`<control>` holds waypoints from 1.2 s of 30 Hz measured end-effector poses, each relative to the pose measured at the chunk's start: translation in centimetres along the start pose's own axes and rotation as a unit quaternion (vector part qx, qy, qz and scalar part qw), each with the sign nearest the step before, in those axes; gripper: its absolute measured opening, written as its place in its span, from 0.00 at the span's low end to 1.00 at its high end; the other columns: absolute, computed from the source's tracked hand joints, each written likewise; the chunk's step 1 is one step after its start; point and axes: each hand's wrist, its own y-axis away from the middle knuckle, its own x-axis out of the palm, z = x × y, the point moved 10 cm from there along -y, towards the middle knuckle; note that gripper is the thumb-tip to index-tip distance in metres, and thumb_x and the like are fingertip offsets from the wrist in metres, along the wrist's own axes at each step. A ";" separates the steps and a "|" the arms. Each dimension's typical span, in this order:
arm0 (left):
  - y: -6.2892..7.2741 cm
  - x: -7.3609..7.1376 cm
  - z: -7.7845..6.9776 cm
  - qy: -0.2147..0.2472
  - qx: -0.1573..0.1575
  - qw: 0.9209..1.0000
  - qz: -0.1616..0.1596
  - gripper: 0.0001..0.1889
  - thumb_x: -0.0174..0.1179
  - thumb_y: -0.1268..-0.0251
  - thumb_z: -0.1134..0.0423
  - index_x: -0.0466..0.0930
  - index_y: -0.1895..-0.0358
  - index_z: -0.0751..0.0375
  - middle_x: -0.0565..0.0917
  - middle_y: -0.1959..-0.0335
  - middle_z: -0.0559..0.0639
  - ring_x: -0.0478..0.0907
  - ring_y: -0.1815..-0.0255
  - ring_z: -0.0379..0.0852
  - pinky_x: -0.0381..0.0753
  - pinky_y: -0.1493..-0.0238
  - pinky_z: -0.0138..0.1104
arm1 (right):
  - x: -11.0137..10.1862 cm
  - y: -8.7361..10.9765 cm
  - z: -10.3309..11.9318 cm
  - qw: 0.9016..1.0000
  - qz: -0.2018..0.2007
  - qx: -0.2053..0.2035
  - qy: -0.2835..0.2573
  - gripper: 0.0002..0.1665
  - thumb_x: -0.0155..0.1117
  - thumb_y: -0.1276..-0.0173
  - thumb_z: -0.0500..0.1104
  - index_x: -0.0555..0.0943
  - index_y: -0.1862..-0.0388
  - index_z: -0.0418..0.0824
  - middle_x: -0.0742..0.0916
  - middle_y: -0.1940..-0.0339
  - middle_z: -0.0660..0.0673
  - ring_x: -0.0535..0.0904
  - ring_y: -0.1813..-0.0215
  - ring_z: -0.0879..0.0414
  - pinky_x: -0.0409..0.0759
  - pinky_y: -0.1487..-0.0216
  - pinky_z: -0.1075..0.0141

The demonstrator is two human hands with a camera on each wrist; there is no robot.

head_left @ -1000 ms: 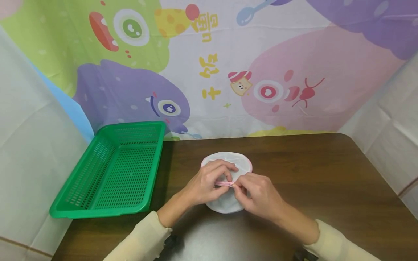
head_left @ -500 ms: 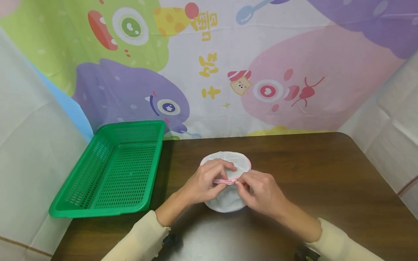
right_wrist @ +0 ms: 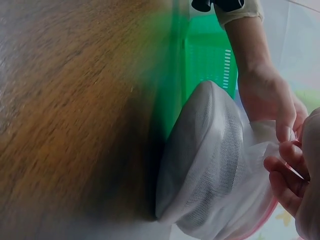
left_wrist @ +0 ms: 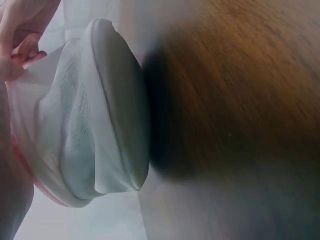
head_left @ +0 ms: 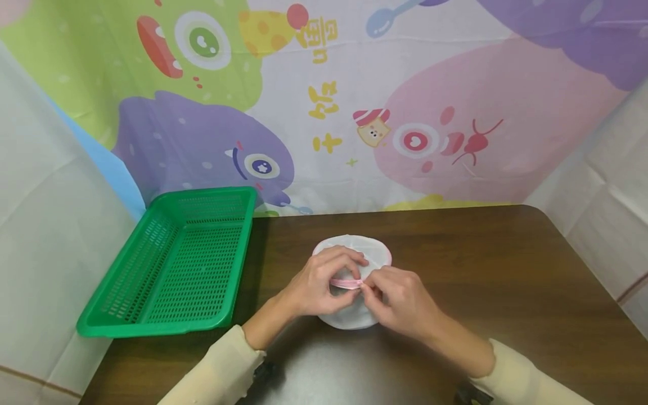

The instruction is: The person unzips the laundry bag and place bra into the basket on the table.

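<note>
A round white mesh laundry bag (head_left: 351, 319) with pink edging stands on the table in front of me. A pink zipper (head_left: 344, 284) crosses its top. My left hand (head_left: 324, 281) pinches the bag beside the zipper, thumb on the near side and index finger on the far side. Right against those fingertips, my right hand (head_left: 405, 298) pinches the zipper's end; its fingers hide whatever small part lies between them. The left wrist view shows the mesh bag (left_wrist: 80, 120) bulging with soft folds. In the right wrist view, the bag's fabric (right_wrist: 255, 160) is drawn up toward both hands.
A green perforated plastic basket (head_left: 197, 270) stands at the left on the dark wooden table (head_left: 486, 270). Behind the table hangs a cloth with cartoon monsters (head_left: 324, 169). Pale panels (head_left: 607, 185) close off both sides.
The right hand shifted slightly right with the zipper's end, then came back left. The bag wobbled a little with it. Both hands kept their pinch, and the basket stayed put.
</note>
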 end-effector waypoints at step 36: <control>-0.2 -0.4 0.0 -0.011 -0.001 1.000 -0.009 0.14 0.79 0.41 0.71 0.81 0.60 0.58 0.94 0.46 0.56 0.92 0.41 0.52 0.92 0.35 0.45 | -0.4 0.0 -0.3 1.000 -0.005 0.004 0.007 0.09 0.66 0.36 0.30 0.81 0.71 0.43 0.81 0.80 0.54 0.74 0.74 0.65 0.73 0.72 0.76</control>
